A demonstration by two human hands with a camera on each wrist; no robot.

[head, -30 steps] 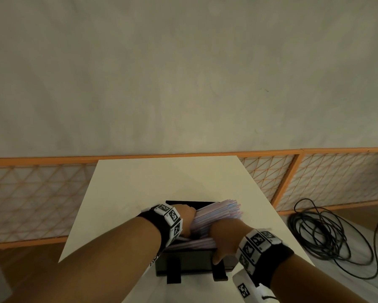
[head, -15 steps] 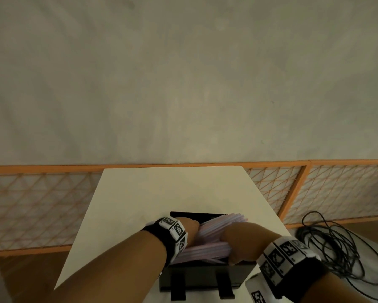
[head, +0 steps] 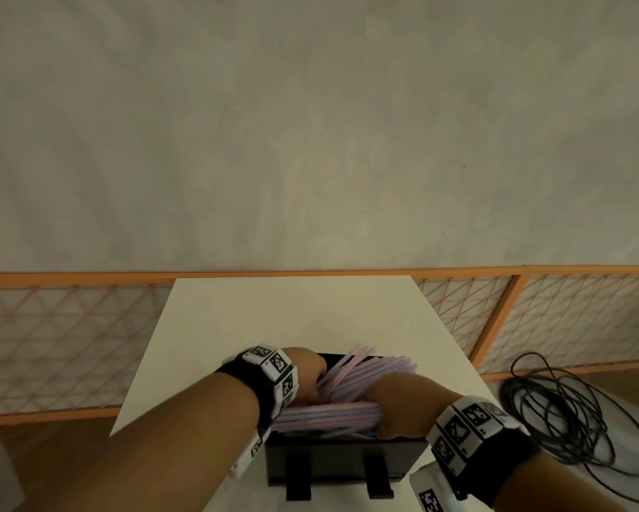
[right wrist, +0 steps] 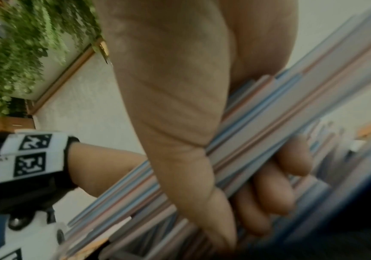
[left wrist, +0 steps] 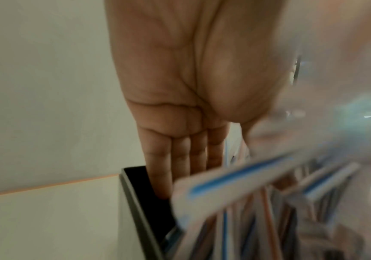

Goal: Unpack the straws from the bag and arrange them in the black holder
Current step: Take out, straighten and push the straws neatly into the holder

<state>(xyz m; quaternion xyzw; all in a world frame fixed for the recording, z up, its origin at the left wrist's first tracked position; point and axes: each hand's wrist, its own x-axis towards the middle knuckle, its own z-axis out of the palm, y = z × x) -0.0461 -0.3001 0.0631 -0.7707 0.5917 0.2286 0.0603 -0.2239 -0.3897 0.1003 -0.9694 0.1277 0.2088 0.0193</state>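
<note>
The black holder (head: 338, 461) stands on the near end of the table, filled with pink- and blue-striped straws (head: 362, 378). My right hand (head: 399, 404) grips a thick bundle of straws (right wrist: 291, 109) at the holder's right end, thumb over it and fingers (right wrist: 276, 193) curled beneath. My left hand (head: 308, 367) is at the left end. Its straight fingers (left wrist: 180, 153) reach down inside the holder's end wall (left wrist: 140, 202), against the straws (left wrist: 235, 181). Blurred clear plastic (left wrist: 335, 88) fills the right of the left wrist view.
The cream table (head: 292, 312) runs away from me to an orange lattice fence (head: 52, 345) and a plain wall. A coil of black cable (head: 569, 412) lies on the floor to the right. Green foliage (right wrist: 20, 44) shows in the right wrist view.
My right hand has left the holder's front wall and moved to its right end, still holding the bundle. The far straw ends now fan out more. The left hand stays at the left end.
</note>
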